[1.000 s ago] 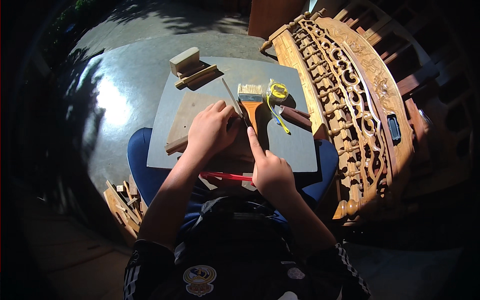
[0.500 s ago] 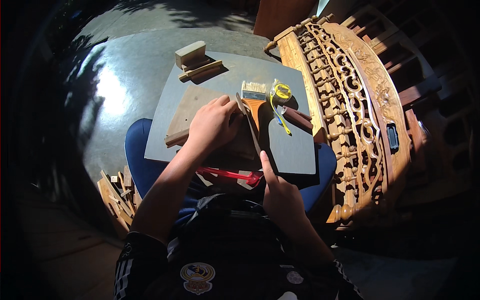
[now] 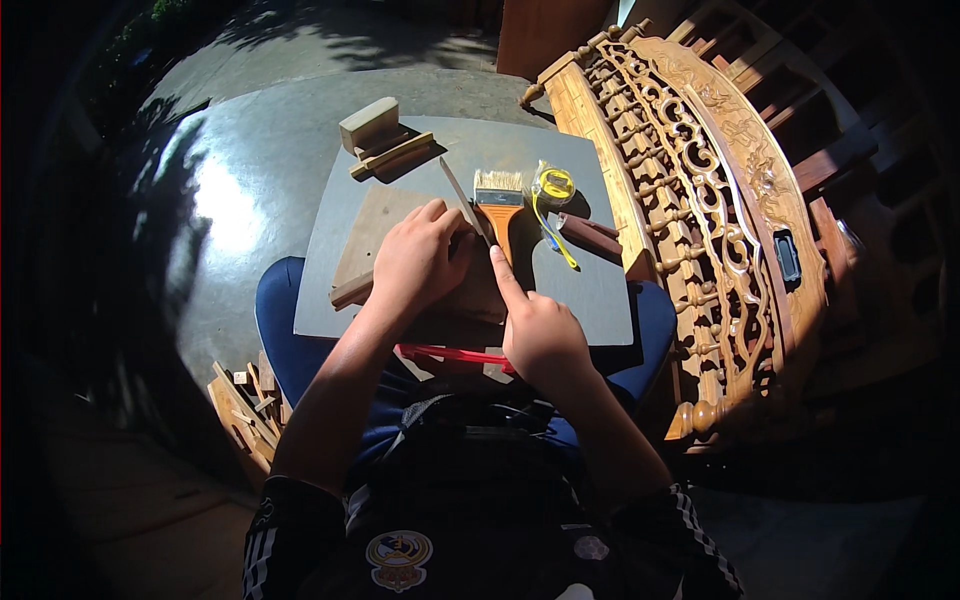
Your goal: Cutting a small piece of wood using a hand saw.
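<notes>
My right hand (image 3: 545, 335) is closed round the near end of a long, thin, tapering file (image 3: 463, 197), index finger stretched along it. The file slants away to the left across the grey tabletop (image 3: 585, 310), past my left hand (image 3: 420, 255). That hand is closed, its knuckles up and fingertips hidden, on a dark strip of wood (image 3: 352, 289) whose left end sticks out by the wrist. Beneath lies a flat brown board (image 3: 368, 222). Just right of the file rests a wide paintbrush (image 3: 500, 215) with an orange handle and pale bristles.
A yellow tape measure (image 3: 555, 183) and a dark reddish-brown piece (image 3: 590, 236) lie at right. Wooden blocks (image 3: 370, 125) sit at the far left. A red bar (image 3: 455, 354) shows by my lap. Carved wooden furniture (image 3: 690, 200) stands right; wood offcuts (image 3: 245, 410) lie lower left.
My right hand has moved away from me and to the left, pushing the file so its tip reaches further past my left hand. The left hand stays at the board.
</notes>
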A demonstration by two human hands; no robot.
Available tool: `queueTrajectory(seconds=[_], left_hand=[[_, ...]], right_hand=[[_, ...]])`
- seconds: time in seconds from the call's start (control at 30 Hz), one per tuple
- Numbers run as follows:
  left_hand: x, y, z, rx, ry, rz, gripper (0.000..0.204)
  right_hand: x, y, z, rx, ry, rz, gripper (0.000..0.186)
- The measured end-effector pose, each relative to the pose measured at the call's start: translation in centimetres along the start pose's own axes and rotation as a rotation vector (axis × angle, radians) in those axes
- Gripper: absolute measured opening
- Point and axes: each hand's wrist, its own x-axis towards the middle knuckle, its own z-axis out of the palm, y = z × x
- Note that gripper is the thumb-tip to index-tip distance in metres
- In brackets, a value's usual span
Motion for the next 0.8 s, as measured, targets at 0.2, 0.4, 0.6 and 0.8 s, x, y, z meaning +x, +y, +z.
queueTrajectory(seconds=[0.2,0.4,0.6,0.8], left_hand=[[0.1,0.2,0.0,0.032,-0.002,0.0,0.014],[0.0,0.2,0.0,0.018,-0.021,0.007,0.019],[0.2,-0.8,0.3,0.028,0.02,-0.057,0.016],[0.1,-1.0,0.2,0.021,0.011,-0.053,0.016]], right_hand=[[-1.4,0.5,0.6,-0.063,0.059,-0.051,0.089],[-1.8,0.3,0.9,-0.038,0.093,-0.047,0.088],[-6.7,-0.1,-0.3,-0.043,-0.037,0.01,0.082],[-9.5,0.8,-1.6,0.01,-0.006,-0.019,0.078]])
